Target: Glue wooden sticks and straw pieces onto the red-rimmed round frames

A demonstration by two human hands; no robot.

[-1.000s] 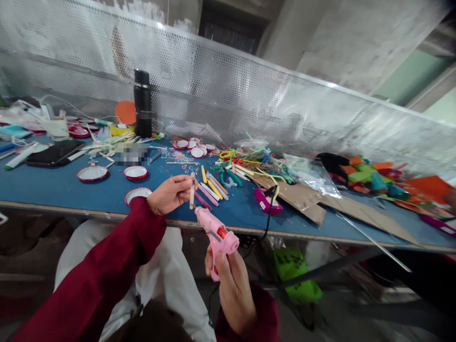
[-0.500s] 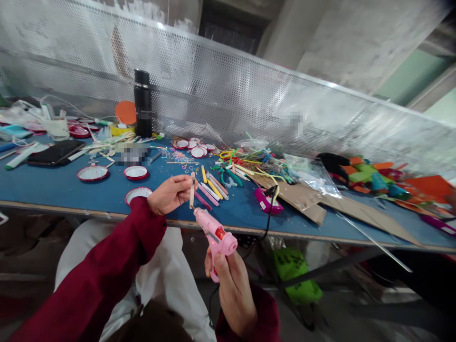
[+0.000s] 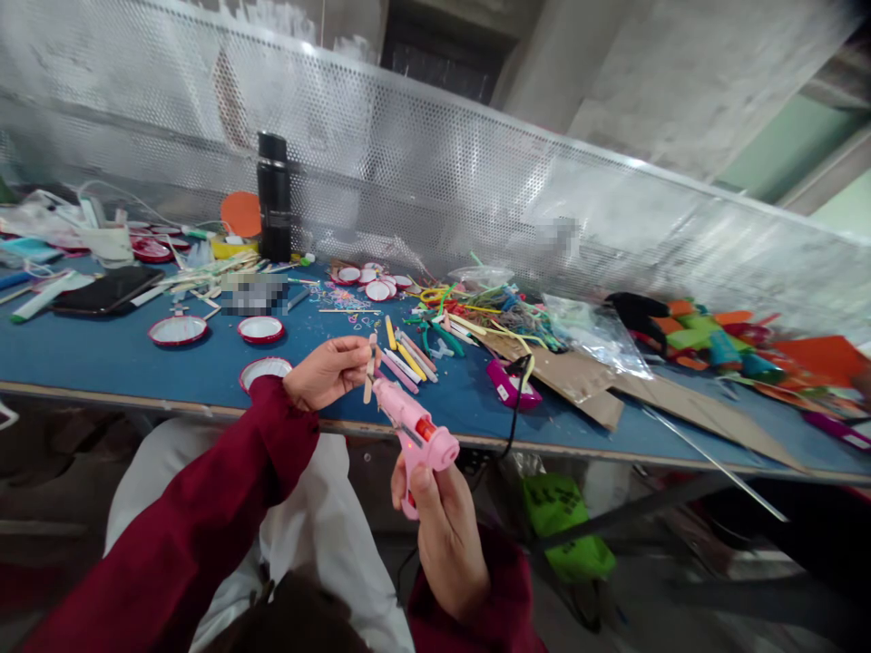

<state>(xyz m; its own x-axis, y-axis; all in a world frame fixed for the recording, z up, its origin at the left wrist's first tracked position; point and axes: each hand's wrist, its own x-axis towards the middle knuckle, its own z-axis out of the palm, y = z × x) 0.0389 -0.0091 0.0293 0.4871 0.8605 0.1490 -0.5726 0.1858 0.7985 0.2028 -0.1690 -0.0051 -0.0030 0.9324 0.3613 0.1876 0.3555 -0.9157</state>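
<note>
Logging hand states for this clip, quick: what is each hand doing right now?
Left hand: closed, pinching a wooden craft stick upright.
Right hand: closed around the pink glue gun, nozzle at the stick.

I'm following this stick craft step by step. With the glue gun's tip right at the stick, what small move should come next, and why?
Probably a gentle trigger squeeze by the right hand, laying a small dab. The pink glue gun has its nozzle at the wooden stick pinched upright in the left hand, and no glue is visible on it.

Dark red long sleeves point(image 3: 204, 508), white trousers point(image 3: 319, 535)
</note>
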